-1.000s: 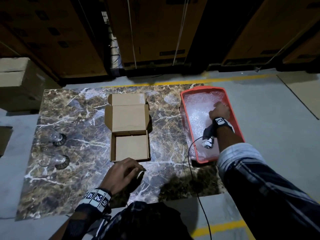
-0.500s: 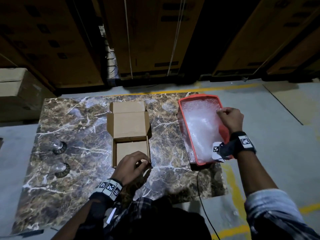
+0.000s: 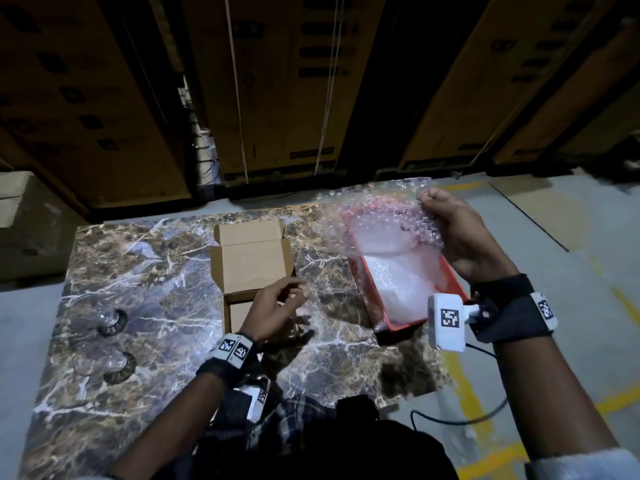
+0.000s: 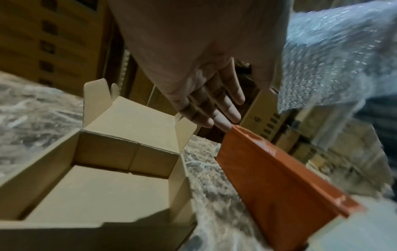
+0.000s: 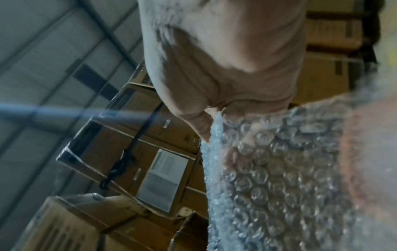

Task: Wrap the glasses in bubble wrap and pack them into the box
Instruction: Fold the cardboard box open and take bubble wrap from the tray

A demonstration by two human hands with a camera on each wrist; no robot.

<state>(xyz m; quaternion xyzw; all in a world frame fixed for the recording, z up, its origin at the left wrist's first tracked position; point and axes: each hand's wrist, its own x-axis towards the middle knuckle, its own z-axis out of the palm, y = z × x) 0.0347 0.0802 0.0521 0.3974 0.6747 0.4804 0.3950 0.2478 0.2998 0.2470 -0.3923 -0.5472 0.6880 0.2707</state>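
Nearest the camera, the person's dark plaid clothing and both forearms enter from the bottom edge, each wrist carrying a black band with a white marker block.

The left hand [image 3: 277, 308] hovers above the near compartment of the open brown cardboard box [image 3: 251, 258], fingers [image 4: 227, 108] loosely extended and spread, holding nothing; the left wrist view shows them reaching toward the sheet without touching it. The box stands on the brown veined marble slab [image 3: 156, 271], lid flaps folded back on its far side, interior bare.

At the slab's left edge lie two clear drinking glasses [image 3: 110, 320], on their sides, one nearer and one farther, well apart from both hands and from the box. Both are unwrapped.

Right of the box, at the slab's right edge, sits the orange rectangular plastic tray [image 3: 381, 320], containing further white bubble wrap.

The right hand [image 3: 464, 233] is raised above the tray's far half. Thumb and fingers pinch the right edge of a clear sheet of bubble wrap [image 3: 377, 216]. From the pinch the sheet spreads to the left, hanging above the tray, its lower edge near the wrap in the tray; contact cannot be determined.

Beyond the slab, grey concrete floor with a yellow line, then stacked large brown cartons [image 3: 284, 81].
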